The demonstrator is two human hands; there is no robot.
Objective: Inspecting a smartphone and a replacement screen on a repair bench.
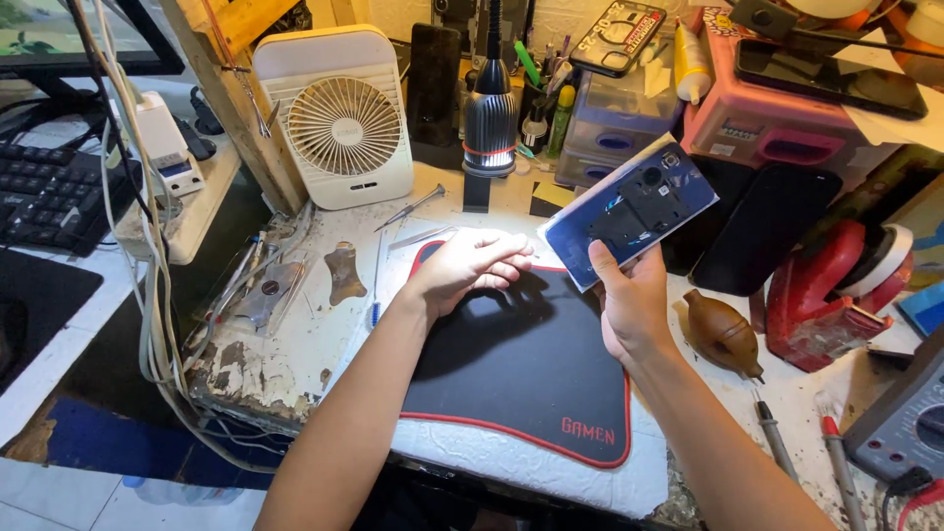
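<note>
My right hand [632,305] holds up a blue phone back cover [629,211], its inner side with black patches and camera holes turned toward me. The cover is tilted and raised above the far right corner of a black mat with red trim [521,379]. My left hand [470,268] rests palm down on the mat's far left corner, brightly lit by the lamp, fingers curled and close together. I cannot see anything under its fingers.
A small white fan [339,118] and a black desk lamp [490,108] stand behind the mat. Tweezers and a thin screwdriver [408,208] lie nearby. A brown air blower [723,334], a red tape dispenser [836,290], dark phones, screwdrivers [777,438] and a meter [905,423] are right. A keyboard [44,192] sits left.
</note>
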